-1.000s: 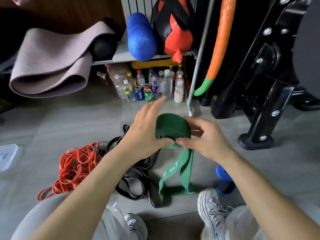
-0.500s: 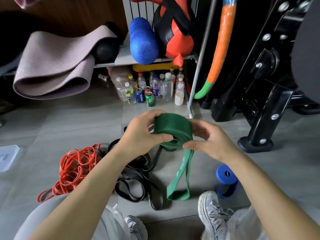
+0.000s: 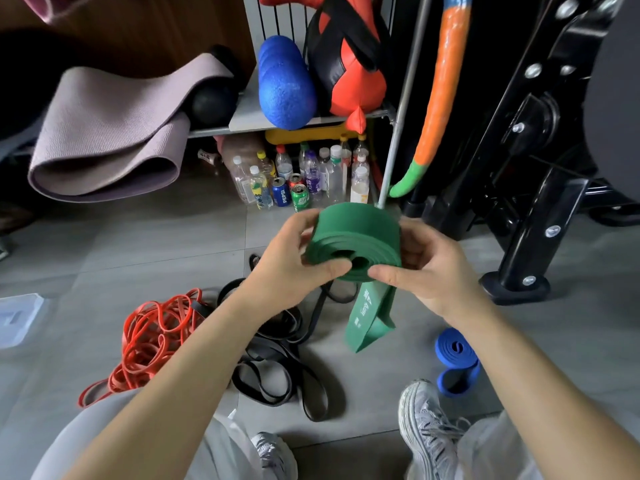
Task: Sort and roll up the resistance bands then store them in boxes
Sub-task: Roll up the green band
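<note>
A wide green resistance band (image 3: 358, 233) is wound into a thick roll held in the air in front of me. My left hand (image 3: 291, 263) grips its left side, thumb against the roll's face. My right hand (image 3: 427, 268) grips the right side, thumb pressed near the core. A short loose tail of the green band hangs below the roll. A tangle of red bands (image 3: 152, 334) lies on the floor at the left. Black bands (image 3: 280, 362) lie in a heap beside it. A rolled blue band (image 3: 457, 362) stands on the floor at the right.
A clear plastic box (image 3: 15, 318) sits at the far left edge. Bottles and cans (image 3: 298, 181) stand under a shelf with a blue foam roller (image 3: 285, 84). A purple mat (image 3: 110, 129) hangs at the left. A black machine base (image 3: 519, 285) is at the right. My shoes (image 3: 426, 424) are below.
The green roll has grown thicker and the hanging tail has shortened, lifting off the floor. My left hand's fingers have closed round the roll.
</note>
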`<state>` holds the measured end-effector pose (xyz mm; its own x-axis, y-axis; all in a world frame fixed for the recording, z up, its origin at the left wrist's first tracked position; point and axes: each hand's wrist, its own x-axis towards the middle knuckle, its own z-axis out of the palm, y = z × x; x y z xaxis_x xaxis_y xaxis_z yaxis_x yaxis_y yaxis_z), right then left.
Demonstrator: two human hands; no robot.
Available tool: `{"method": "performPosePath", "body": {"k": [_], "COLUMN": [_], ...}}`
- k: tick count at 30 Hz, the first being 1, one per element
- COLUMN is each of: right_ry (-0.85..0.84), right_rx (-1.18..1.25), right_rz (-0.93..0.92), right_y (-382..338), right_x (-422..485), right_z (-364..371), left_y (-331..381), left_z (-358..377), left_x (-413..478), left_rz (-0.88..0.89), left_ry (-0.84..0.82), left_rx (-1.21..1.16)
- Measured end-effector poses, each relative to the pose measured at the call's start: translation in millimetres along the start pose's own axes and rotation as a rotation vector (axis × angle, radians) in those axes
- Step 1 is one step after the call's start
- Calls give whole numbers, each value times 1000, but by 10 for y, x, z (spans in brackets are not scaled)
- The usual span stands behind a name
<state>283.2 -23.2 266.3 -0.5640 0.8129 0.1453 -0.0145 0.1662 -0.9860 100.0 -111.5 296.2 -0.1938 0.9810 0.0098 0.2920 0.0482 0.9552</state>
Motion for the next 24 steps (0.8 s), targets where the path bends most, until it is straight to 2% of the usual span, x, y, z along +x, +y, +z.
{"method": "performPosePath", "body": {"k": [2,5,8,12,18,21,24], "right_ry": [-9,-88,-137,-90,-108,-103,-107], "right_rx": [-171,-328,-395,-295,-111,80,83], "right_rz": [13,17,13,33,42,67,70], "right_y": [37,103,110,64,-14,14,12], "right_x": [4,-20,-64,-73,-46,-34,-22], "right_z": [13,69,122,87,-14,-29,-45], "left_y": [-52,-147,-225,-220,-148,-120,-81], "left_z": [-11,36,79,69,-24,-45,-71], "left_x": [7,-23,-36,-55,-39,-30,-12], "left_rz": [144,378,336,288,154,168,164], "left_ry": [30,-69,-125,-67,63,92,90], "left_rx": [414,783,909,725,244,44,-133]}}
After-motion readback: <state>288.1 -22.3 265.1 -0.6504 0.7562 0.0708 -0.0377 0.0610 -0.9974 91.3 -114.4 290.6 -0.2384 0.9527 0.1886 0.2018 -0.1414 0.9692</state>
